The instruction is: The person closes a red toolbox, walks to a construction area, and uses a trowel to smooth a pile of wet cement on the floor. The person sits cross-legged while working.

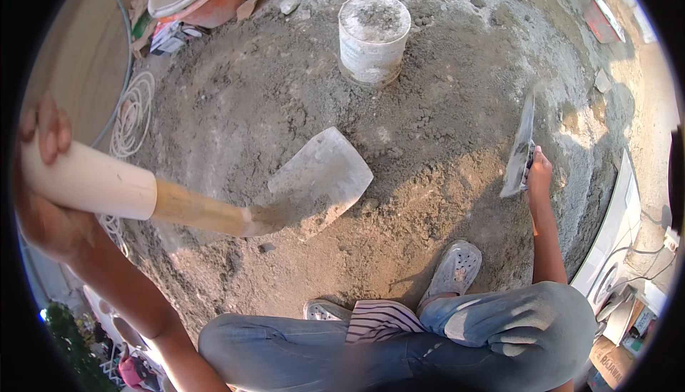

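Note:
My left hand [48,224] is wrapped round the thick pale sleeve on a shovel's handle, at the left edge. The shovel [325,174] slants toward the middle, its grey, mortar-smeared blade resting on damp, crumbly mortar [428,156]. On the right, my right hand [540,172] grips a long flat plastering trowel [523,142] by its handle. The trowel's metal blade is tilted on edge close to the surface, and its far tip is blurred. Ahead stands a white bucket [372,46], crusted with grey mortar and showing grey material at its top.
A large orange tub [214,8] sits at the far left, near a coiled pale cord [134,115] and a hose. Another small red container [604,21] stands far right. White tiles [615,213] and cables edge the right side. My clog-covered feet [457,267] are on the mortar.

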The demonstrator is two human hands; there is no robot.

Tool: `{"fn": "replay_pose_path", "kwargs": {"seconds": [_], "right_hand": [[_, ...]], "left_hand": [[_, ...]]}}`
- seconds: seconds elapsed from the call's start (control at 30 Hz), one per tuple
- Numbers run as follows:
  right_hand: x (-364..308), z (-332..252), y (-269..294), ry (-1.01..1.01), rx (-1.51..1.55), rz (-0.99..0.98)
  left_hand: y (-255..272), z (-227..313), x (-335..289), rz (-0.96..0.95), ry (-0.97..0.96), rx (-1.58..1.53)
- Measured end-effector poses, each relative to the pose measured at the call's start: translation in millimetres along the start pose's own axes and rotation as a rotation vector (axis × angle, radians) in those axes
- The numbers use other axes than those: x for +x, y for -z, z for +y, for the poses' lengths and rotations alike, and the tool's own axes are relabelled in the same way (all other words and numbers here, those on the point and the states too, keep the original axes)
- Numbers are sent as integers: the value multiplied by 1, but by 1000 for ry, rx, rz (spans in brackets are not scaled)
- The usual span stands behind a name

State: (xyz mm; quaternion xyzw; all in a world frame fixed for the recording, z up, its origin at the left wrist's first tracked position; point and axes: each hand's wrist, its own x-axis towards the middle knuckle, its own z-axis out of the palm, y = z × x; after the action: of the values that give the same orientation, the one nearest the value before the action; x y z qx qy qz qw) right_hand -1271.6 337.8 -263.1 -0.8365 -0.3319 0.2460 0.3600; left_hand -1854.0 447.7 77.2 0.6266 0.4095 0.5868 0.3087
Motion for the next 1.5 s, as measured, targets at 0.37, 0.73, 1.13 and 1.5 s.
{"fn": "replay_pose_path", "kwargs": {"seconds": [0.37, 0.73, 1.13, 1.5], "right_hand": [[-130, -42, -66, -110, 426, -222], [-288, -143, -149, 594, -69, -1342], [-272, -159, -165, 566, -303, -1323], [-278, -167, -161, 708, -426, -1262]], "left_hand": [[-21, 23, -54, -197, -89, -131], [64, 73, -181, 292, -198, -107], [39, 102, -253, 503, -309, -79], [33, 97, -251, 566, -373, -92]]}}
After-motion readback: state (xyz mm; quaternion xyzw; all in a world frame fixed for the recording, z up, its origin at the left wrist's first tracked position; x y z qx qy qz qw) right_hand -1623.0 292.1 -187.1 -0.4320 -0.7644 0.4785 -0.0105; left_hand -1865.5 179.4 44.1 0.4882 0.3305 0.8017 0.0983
